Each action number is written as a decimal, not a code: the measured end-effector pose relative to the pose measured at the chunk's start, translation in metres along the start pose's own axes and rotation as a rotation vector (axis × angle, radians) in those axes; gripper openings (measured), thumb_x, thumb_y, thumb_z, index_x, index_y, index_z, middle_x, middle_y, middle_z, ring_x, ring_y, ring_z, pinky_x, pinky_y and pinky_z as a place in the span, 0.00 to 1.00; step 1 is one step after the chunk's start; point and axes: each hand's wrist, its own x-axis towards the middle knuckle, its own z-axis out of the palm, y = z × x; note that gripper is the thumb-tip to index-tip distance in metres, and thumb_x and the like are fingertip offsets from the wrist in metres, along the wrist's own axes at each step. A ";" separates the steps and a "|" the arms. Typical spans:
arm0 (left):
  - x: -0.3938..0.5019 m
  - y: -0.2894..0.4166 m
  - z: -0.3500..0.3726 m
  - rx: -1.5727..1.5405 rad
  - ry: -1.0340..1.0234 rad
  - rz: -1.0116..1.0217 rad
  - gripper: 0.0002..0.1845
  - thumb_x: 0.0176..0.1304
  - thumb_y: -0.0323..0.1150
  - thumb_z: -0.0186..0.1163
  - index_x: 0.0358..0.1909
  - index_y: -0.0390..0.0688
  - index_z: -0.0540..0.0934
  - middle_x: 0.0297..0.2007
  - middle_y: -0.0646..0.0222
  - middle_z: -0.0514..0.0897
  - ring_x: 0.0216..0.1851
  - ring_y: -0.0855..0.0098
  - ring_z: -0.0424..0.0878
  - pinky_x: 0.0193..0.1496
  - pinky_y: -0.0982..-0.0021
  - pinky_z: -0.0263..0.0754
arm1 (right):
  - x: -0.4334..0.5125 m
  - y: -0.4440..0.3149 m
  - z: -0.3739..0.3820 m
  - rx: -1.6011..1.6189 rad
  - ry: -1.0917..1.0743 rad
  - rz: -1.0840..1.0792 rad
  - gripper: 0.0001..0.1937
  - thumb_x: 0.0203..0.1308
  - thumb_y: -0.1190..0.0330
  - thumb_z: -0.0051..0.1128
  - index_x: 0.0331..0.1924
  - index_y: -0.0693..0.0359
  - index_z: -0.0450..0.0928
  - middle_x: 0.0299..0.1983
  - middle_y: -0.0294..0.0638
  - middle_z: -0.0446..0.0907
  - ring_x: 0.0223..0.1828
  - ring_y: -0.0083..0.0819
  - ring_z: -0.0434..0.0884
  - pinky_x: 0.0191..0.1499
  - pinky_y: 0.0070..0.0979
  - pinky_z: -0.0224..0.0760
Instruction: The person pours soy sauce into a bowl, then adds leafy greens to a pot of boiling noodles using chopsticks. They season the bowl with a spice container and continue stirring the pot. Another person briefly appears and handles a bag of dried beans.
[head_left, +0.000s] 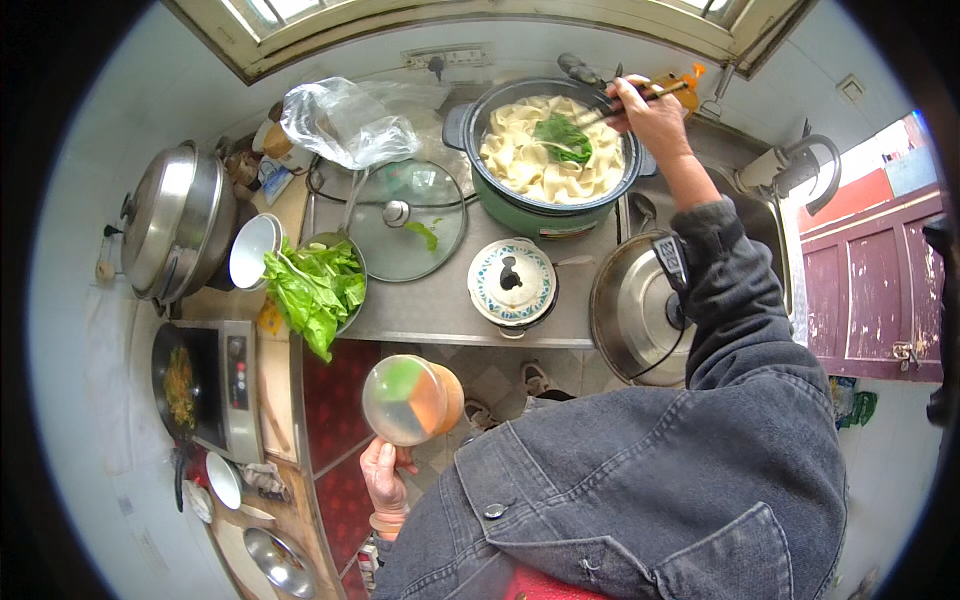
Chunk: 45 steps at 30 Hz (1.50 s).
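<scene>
My right hand (651, 120) grips a pair of dark chopsticks (663, 91), their tips reaching down into a green electric pot (510, 214). Wide pale noodles (517, 161) fill that pot, and a clump of green leaves (564, 141) lies on top near the middle. Low in front of my body, my left hand (386, 476) holds a round translucent plastic vessel (405, 401) by its lower edge. Green and orange patches show on the vessel; its contents cannot be made out. A glass lid (405, 247) with a few leaf scraps on it lies left of the pot.
Leafy greens (319, 289) overhang a bowl at the counter's left. A lidded enamel pot (512, 281) stands near the front edge, with a large metal lid (637, 300) to its right. A frying pan (176, 382) holding food sits on an induction cooker (236, 390).
</scene>
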 end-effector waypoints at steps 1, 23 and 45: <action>0.001 0.000 0.000 0.006 -0.009 0.004 0.20 0.70 0.44 0.53 0.27 0.38 0.73 0.20 0.69 0.71 0.21 0.77 0.69 0.23 0.77 0.67 | 0.007 0.003 0.008 0.136 -0.038 -0.053 0.10 0.73 0.65 0.55 0.40 0.62 0.84 0.29 0.36 0.83 0.25 0.23 0.85 0.27 0.18 0.81; 0.048 -0.003 0.007 0.015 -0.076 0.049 0.19 0.70 0.46 0.53 0.29 0.40 0.74 0.21 0.73 0.70 0.21 0.78 0.68 0.24 0.78 0.63 | -0.115 -0.091 -0.231 -0.543 0.181 0.004 0.14 0.76 0.60 0.44 0.47 0.58 0.80 0.32 0.37 0.83 0.28 0.21 0.83 0.33 0.19 0.74; 0.025 -0.003 -0.018 0.131 0.075 0.104 0.21 0.68 0.44 0.50 0.31 0.34 0.79 0.21 0.71 0.74 0.22 0.78 0.70 0.24 0.75 0.65 | -0.128 -0.064 -0.061 -0.208 -0.285 0.271 0.20 0.75 0.55 0.49 0.41 0.66 0.82 0.28 0.36 0.83 0.18 0.18 0.74 0.22 0.17 0.67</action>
